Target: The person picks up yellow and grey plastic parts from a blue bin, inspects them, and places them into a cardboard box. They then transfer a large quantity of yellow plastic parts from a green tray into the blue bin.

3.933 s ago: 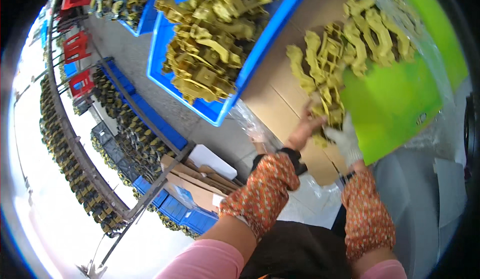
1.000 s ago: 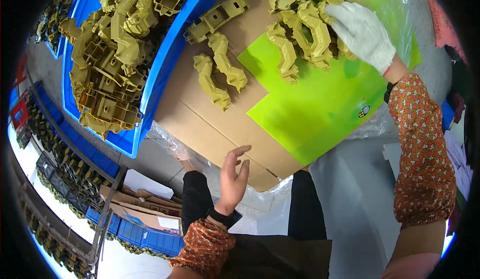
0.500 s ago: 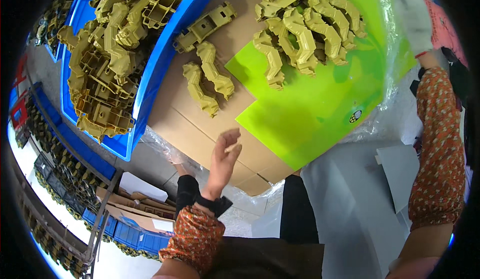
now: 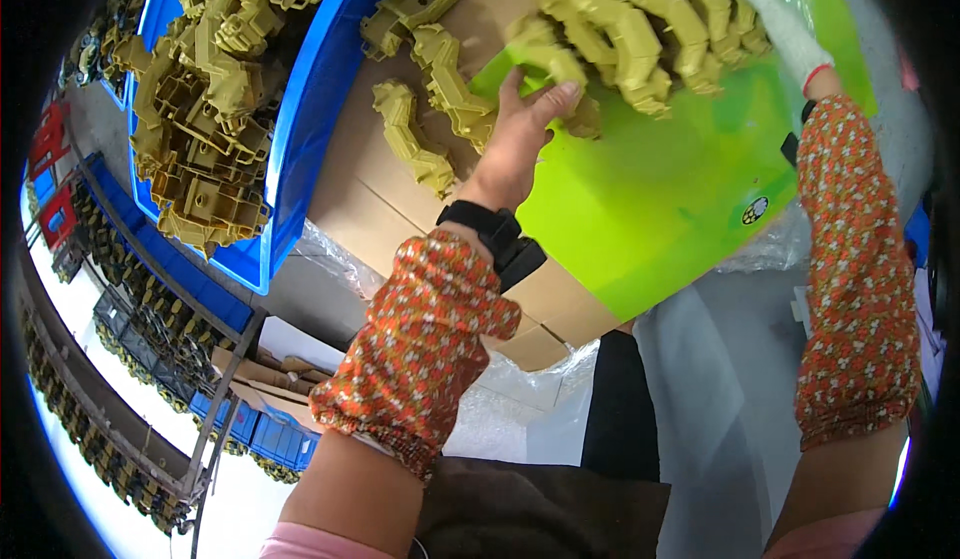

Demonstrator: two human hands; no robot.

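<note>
My bare left hand (image 4: 520, 139), with a black band at the wrist, reaches over the cardboard edge of the work surface. Its thumb and fingers are at a slightly blurred olive-yellow moulded plastic part (image 4: 548, 54), the leftmost of a group lying on a bright green sheet (image 4: 640, 199). The hand hides some of the contact. In a white glove, my right hand (image 4: 780, 29) is stretched forward beside the right end of the group (image 4: 690, 19); its fingers are blurred near the top edge and I cannot make out their grip.
Two similar parts, one of them a zigzag piece (image 4: 412, 139), lie on the cardboard (image 4: 350, 179) at left, below a boxier one (image 4: 425, 4). A blue bin (image 4: 300, 129) heaped with parts stands at far left. Clear plastic wrap (image 4: 785, 239) edges the surface.
My left hand has moved forward and right from above the cardboard to the leftmost part, which has tilted. My right hand has come inward toward the group. The view has shifted slightly.
</note>
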